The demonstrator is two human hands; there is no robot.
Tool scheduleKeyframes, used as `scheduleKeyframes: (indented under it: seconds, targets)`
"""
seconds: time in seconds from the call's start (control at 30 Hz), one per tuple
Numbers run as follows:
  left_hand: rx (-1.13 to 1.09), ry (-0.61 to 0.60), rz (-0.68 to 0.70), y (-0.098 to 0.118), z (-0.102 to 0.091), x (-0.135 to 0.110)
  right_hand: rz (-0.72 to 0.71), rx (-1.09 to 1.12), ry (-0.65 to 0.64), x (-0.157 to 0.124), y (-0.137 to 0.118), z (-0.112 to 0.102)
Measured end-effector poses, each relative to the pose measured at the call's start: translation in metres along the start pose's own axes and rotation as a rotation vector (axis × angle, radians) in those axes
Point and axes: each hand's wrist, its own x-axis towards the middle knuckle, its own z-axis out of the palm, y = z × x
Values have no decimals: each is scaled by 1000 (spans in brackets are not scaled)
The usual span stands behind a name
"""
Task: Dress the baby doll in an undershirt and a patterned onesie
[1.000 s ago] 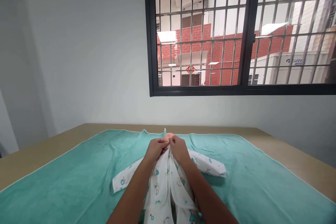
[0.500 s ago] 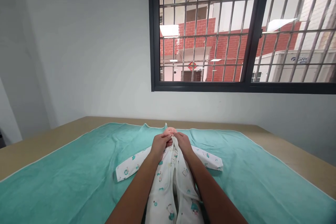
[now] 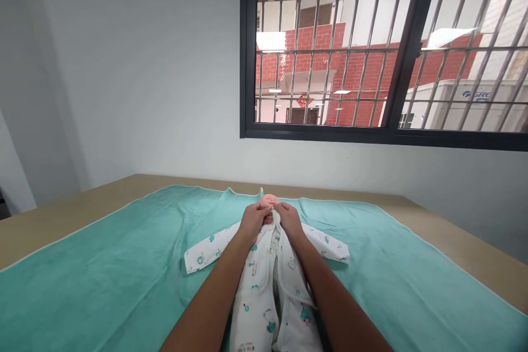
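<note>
At the romper collar: two-hand pinch
We hold left hand [image 3: 252, 219] and right hand [image 3: 289, 220] together, fingers clamped on the romper [image 3: 264, 291], forearms extended.

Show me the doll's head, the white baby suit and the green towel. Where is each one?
doll's head [image 3: 270, 199]: head view, pink crown at the suit's far end.
baby suit [image 3: 256, 291]: head view, printed front panel left of the opening.
towel [image 3: 103, 264]: head view, bare stretch left of the sleeve.
</note>
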Motion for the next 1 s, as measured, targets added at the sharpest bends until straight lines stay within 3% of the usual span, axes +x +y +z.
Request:
scheduleKeyframes:
  seconds: [0.4, 0.6, 1.0]
  targets:
    - [43, -10, 12, 4, 1, -2, -13, -123, -15, 5, 2, 0]
    - [116, -3, 41, 2, 2, -1, 31, -59, -25, 5, 5, -1]
    - [174, -10, 58, 2, 1, -2, 186, 304, -348, 2, 10, -19]
